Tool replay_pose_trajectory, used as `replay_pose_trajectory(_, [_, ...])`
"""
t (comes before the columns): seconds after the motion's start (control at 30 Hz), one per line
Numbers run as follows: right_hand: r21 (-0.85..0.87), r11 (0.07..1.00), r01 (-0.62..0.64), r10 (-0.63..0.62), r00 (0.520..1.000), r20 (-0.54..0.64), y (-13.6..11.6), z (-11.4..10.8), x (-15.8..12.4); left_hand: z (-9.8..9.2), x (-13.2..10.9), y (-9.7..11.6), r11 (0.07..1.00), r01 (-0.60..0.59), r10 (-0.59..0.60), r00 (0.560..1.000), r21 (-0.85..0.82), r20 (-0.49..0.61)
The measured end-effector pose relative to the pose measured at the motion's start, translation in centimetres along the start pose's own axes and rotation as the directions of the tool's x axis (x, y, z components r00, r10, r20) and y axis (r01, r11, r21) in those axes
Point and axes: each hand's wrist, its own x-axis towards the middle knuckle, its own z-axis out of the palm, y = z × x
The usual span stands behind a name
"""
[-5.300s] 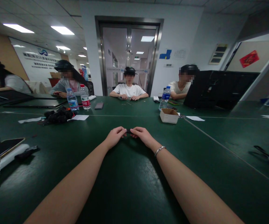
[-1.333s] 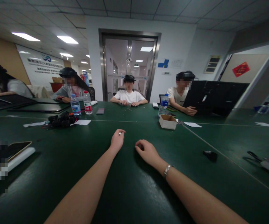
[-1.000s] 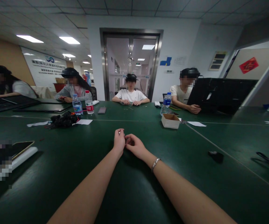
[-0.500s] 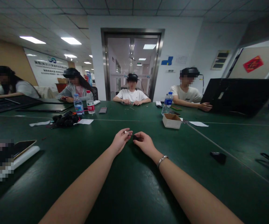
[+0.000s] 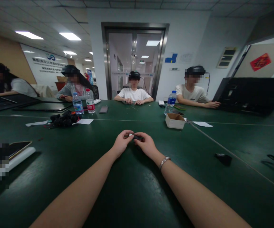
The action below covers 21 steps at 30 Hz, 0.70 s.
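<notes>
Over the middle of the green table (image 5: 99, 196), my left hand (image 5: 123, 142) and my right hand (image 5: 146, 144) meet at the fingertips. Between them is a small dark object (image 5: 138, 137) with a shiny silvery part at its left end. The fingers of my left hand pinch the silvery end, and those of my right hand close on the dark end. Fingers cover much of the object, so what it is cannot be made out.
Beyond my hands stand an open cardboard box (image 5: 175, 122), a blue-capped bottle (image 5: 170, 103) and a bundle of black items (image 5: 64, 119). A black object (image 5: 224, 159) lies at the right, a phone (image 5: 20, 148) at the left. Several people sit around the table.
My left hand has closed its fingers on the silvery part, and the silvery and dark parts now touch or nearly touch. The view has tilted slightly.
</notes>
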Motion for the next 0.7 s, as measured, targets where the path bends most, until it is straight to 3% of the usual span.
replay_pose_trajectory(0.2, [0.071, 0.997, -0.035, 0.038, 0.998, -0.048, -0.6, -0.3, -0.1, -0.7, 0.1, 0.4, 1.000, -0.016, 0.016, 0.995, 0.002, 0.099])
replay_pose_trajectory(0.33, [0.102, 0.992, -0.068, 0.070, 0.997, -0.019, -0.7, -0.5, -0.1, -0.8, 0.4, 0.2, 1.000, -0.018, 0.016, 0.996, 0.021, 0.087])
replay_pose_trajectory(0.57, [0.033, 0.999, -0.029, 0.029, 1.000, 0.001, -0.8, -0.4, -0.2, -1.4, 0.7, -0.1, 0.972, 0.002, -0.022, 0.996, 0.237, 0.081])
replay_pose_trajectory(0.7, [-0.009, 1.000, 0.000, 0.000, 1.000, 0.026, -0.8, -0.3, -0.3, -1.7, 0.3, 0.5, 0.900, 0.009, -0.032, 0.998, 0.436, 0.045])
